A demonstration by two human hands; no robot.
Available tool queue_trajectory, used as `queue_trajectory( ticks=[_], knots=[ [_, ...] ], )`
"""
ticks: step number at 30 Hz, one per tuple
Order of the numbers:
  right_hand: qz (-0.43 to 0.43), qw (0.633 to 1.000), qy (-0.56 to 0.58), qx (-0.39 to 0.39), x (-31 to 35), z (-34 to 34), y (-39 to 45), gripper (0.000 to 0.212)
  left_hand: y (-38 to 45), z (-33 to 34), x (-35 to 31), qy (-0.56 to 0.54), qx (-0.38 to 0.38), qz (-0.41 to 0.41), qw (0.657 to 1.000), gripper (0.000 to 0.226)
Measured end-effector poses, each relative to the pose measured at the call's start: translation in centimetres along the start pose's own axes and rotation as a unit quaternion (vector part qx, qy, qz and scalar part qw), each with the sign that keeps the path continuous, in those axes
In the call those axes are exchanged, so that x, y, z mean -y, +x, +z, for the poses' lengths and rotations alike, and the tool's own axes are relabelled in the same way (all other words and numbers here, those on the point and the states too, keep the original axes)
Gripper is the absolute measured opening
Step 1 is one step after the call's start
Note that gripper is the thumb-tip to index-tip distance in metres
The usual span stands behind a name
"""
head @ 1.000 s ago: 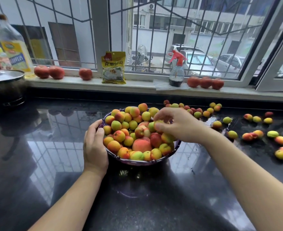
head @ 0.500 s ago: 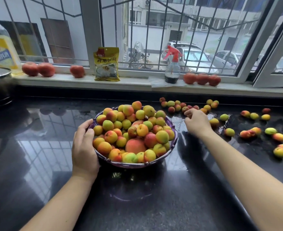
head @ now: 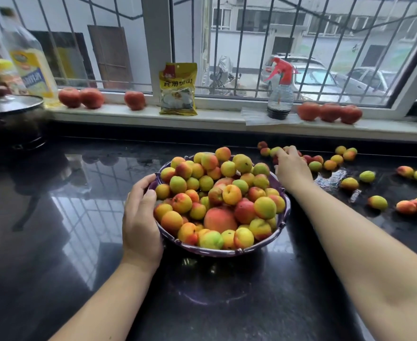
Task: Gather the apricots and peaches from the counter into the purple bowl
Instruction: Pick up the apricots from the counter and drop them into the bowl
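The purple bowl stands mid-counter, heaped with yellow, green and red apricots and a large peach. My left hand grips the bowl's left rim, thumb over the edge. My right hand reaches past the bowl's far right side. Its fingers curl down onto a cluster of small apricots near the back of the black counter. Several loose apricots lie scattered further right, some near the frame edge.
On the white window sill stand a yellow pouch, a red-topped spray bottle and red fruits at both ends. A lidded pot, a jar and an oil bottle fill the far left. A wet patch lies right of the bowl.
My right hand left the fruit heap in the bowl, crossed the counter to the right and back, and now sits on the cluster of apricots. My left hand stayed on the rim.
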State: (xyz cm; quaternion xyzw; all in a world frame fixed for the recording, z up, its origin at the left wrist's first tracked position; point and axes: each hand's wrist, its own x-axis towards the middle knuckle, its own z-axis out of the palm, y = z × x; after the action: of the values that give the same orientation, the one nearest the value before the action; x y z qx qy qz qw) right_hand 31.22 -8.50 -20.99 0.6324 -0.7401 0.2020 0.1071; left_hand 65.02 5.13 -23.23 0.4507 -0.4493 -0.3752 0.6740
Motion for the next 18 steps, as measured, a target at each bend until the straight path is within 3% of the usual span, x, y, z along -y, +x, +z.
queue_trajectory(
  ticks=[5, 8, 10, 11, 15, 18],
  knots=[
    [0.077, 0.987, 0.141, -0.028, -0.5, -2.4, -1.0, 0.025, 0.1, -0.2, 0.2, -0.005, 0.004, -0.006, 1.0, 0.047],
    [0.152, 0.912, 0.379, -0.043, 0.0, -6.6, -3.8, 0.016, 0.3, -0.3, 0.2, -0.004, 0.004, -0.006, 1.0, 0.043],
    [0.133, 0.854, 0.503, -0.003, 0.6, -10.0, -7.2, 0.013, 0.3, -0.3, 0.2, -0.002, 0.005, -0.006, 1.0, 0.042],
    [0.101, 0.844, 0.526, 0.018, 1.0, -11.4, -9.0, 0.014, 0.2, -0.3, 0.2, -0.003, 0.004, -0.008, 1.0, 0.042],
    [0.0, 0.878, 0.475, 0.057, 3.3, -12.8, -13.2, 0.008, 0.1, -0.2, 0.1, -0.003, 0.006, -0.017, 1.0, 0.042],
    [0.03, 0.878, 0.477, 0.014, 3.8, -10.5, -14.5, 0.009, 0.2, -0.3, 0.1, -0.001, 0.014, -0.025, 1.0, 0.042]
  ],
)
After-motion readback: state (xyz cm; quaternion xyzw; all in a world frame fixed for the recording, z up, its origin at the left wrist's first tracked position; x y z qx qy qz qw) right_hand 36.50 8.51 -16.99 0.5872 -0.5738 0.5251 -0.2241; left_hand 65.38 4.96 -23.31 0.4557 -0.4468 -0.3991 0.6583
